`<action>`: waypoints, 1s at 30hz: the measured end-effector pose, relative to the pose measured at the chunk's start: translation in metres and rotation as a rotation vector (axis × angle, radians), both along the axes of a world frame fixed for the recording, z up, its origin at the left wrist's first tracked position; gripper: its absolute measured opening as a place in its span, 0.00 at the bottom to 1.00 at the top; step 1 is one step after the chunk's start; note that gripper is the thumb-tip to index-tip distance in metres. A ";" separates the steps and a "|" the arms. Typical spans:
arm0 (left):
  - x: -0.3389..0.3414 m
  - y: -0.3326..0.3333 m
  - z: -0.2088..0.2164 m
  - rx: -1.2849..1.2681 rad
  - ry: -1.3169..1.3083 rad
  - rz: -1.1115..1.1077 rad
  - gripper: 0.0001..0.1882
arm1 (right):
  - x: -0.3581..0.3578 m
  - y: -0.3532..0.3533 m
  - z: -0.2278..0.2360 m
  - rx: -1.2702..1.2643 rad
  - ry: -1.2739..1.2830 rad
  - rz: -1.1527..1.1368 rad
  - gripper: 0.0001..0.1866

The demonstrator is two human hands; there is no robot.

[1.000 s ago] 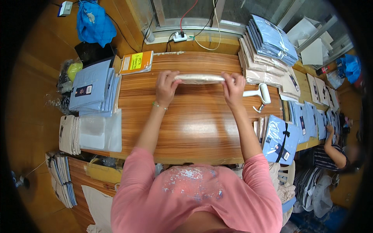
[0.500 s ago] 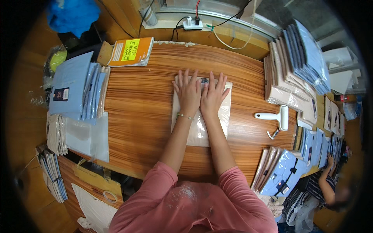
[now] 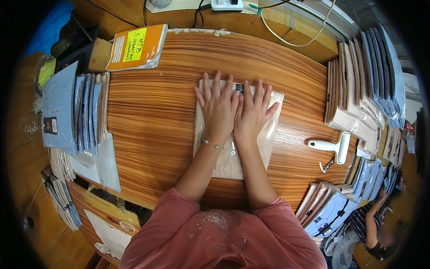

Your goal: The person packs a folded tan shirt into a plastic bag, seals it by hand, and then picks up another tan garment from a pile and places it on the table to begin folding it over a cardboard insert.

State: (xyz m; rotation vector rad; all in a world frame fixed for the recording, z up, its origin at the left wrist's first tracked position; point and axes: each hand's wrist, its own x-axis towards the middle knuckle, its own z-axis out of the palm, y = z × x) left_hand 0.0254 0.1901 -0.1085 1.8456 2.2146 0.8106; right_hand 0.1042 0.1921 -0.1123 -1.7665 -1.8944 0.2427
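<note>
A folded beige shirt in a clear plastic bag (image 3: pixel 228 163) lies on the wooden table (image 3: pixel 152 112) before me. Across its upper part my left hand (image 3: pixel 218 107) rests flat, fingers spread, with a beaded bracelet at the wrist. Beside it my right hand (image 3: pixel 251 114) is flat too, the thumbs close together. A small dark label (image 3: pixel 239 88) shows between the two hands. Neither hand grips anything; both palms cover much of the bag.
Bagged blue shirts (image 3: pixel 60 112) stand at the left, by an orange notebook (image 3: pixel 139 47). Stacked beige shirts (image 3: pixel 342 94) fill the far right. A white lint roller (image 3: pixel 342 148) and small thread snips (image 3: pixel 328 166) lie nearer. Another person (image 3: pixel 371 224) is at the lower right.
Both hands stay flat on the bag, having shifted slightly, with the fingers a little more spread. The whole view has moved, so surrounding things appear displaced.
</note>
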 end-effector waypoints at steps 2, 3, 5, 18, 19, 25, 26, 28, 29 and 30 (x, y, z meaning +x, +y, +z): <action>0.002 0.000 0.003 0.006 -0.003 -0.001 0.21 | 0.001 0.001 0.002 -0.004 0.004 -0.007 0.19; 0.003 -0.001 0.001 0.007 -0.007 -0.001 0.21 | 0.002 0.000 0.001 -0.009 0.002 -0.008 0.19; 0.003 -0.001 0.001 0.021 -0.009 0.001 0.21 | 0.001 0.001 -0.001 -0.001 0.002 -0.008 0.19; -0.048 -0.017 -0.001 -0.106 0.044 -0.263 0.33 | 0.073 0.017 -0.009 0.000 -0.154 0.149 0.29; -0.047 -0.014 -0.004 -0.078 0.056 -0.239 0.33 | 0.069 0.027 -0.005 0.024 -0.163 0.158 0.29; -0.040 -0.095 -0.015 -0.043 0.112 -0.116 0.33 | 0.069 -0.042 -0.004 -0.092 -0.222 0.267 0.29; -0.036 -0.126 -0.020 0.004 0.049 -0.096 0.34 | 0.073 -0.070 -0.007 -0.058 -0.239 0.287 0.29; -0.038 -0.188 -0.013 -0.118 0.065 -0.093 0.34 | 0.074 -0.129 -0.009 -0.067 -0.249 0.312 0.30; -0.040 -0.205 -0.009 -0.119 0.070 -0.077 0.34 | 0.071 -0.149 -0.008 -0.117 -0.243 0.313 0.30; -0.041 -0.221 -0.006 -0.127 0.072 -0.068 0.33 | 0.066 -0.155 -0.006 -0.116 -0.240 0.321 0.30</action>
